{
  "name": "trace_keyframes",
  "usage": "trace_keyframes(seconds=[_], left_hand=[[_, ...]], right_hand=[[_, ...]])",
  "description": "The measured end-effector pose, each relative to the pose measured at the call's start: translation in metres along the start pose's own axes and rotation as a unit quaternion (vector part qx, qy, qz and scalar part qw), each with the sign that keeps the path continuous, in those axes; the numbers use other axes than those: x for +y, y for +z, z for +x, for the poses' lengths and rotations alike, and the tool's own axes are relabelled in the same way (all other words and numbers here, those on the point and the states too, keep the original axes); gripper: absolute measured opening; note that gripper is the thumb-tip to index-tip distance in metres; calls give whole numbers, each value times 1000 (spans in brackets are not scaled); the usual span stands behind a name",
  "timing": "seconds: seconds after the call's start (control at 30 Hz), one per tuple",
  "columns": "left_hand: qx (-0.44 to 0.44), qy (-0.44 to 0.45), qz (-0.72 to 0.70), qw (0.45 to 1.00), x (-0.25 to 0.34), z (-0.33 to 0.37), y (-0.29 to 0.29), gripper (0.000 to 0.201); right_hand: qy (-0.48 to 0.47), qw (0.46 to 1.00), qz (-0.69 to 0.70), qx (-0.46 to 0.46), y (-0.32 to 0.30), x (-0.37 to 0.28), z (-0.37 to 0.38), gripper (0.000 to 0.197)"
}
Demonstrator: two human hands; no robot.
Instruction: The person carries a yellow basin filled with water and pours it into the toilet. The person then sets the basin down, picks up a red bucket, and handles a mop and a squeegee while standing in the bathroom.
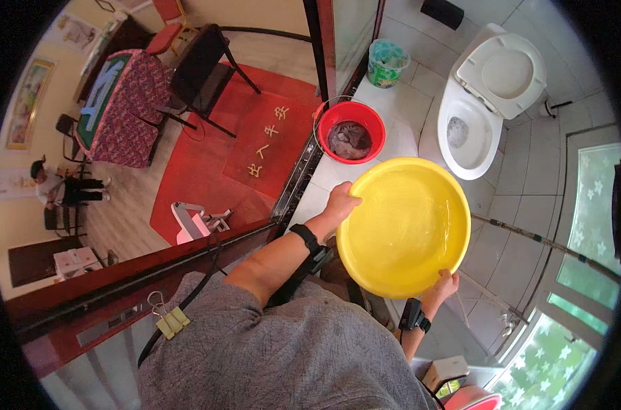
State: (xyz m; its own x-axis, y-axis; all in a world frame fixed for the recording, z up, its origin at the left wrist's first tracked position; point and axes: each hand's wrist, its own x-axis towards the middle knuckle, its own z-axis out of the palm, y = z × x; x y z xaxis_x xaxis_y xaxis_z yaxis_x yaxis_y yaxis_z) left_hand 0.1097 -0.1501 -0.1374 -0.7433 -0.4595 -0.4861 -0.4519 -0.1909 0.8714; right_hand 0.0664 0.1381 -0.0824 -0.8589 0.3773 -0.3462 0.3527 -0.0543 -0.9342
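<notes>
A wide yellow plastic basin [402, 229] is held in front of me between both hands. My left hand [341, 203] grips its rim on the left side, fingers hidden beneath the edge. On the lower right rim my right hand [443, 287] is closed round the edge. The inside of the basin looks wet and shiny; whether water lies in it I cannot tell. Just beyond the basin stands a red bucket [375, 117] with dark, wet-looking cloth [350, 140] in it. To the right is a white toilet [471, 133] with its lid up and foamy water in the bowl.
A green patterned bin [387, 63] stands behind the bucket. A long pole [543, 239] slants across the right side. On the left, a dark red door frame [146, 283] borders a room with a red mat [245, 137], a covered table, chairs and another person [64, 186].
</notes>
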Motion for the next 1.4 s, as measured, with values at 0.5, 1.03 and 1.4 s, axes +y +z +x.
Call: trace_keyframes(seconds=[0.5,1.03,1.4], left_hand=[[-122,11,14,992,73,112,40,20],[-245,26,206,947,143,298,-26,23],[-252,-14,-67,965,268,448,13,23]], right_hand=[[22,996,11,85,46,-16,59,6],[63,989,9,132,203,-6,72,3],[-71,979,-178,66,305,-43,317,20]])
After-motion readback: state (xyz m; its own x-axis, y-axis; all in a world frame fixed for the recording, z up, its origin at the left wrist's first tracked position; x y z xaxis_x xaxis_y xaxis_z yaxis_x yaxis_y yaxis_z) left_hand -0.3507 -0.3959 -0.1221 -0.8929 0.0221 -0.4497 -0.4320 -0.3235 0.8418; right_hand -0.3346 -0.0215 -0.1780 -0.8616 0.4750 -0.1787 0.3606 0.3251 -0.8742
